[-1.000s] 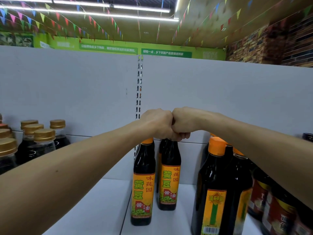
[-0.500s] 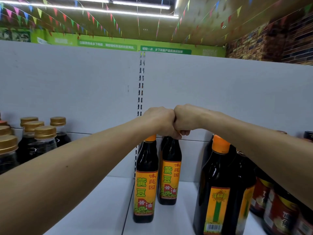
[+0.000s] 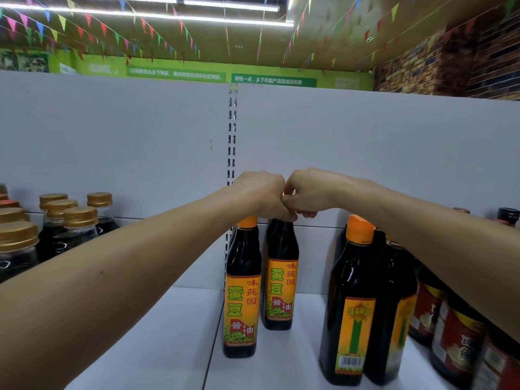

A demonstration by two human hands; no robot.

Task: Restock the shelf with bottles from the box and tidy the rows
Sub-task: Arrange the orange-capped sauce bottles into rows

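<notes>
- A person's left hand (image 3: 260, 194) and right hand (image 3: 311, 191) meet knuckle to knuckle above two soy sauce bottles on a white shop shelf (image 3: 174, 347).
- The left fingers (image 3: 282, 215) are curled tight round the top of the rear soy sauce bottle (image 3: 281, 277), hiding its cap; the bottle stands upright directly beneath them.
- The right fingers (image 3: 306, 213) are curled too, thumb against forefinger, with a sliver of orange showing where the hands touch; whether they grip anything cannot be told.
- The front soy sauce bottle (image 3: 242, 299) stands upright just below and nearer than the left fingers, its orange cap uncovered and close under the hand.
- Further dark bottles show partly behind both.
- Below and to the right of the right fingers, under the forearm, stand large orange-capped bottles (image 3: 351, 305); beyond them are red-labelled jars (image 3: 455, 339).
- Well to the left of the left fingers, gold-capped bottles (image 3: 80, 229) stand in a cluster.
- A grey back panel (image 3: 112, 142) rises behind the fingers.
</notes>
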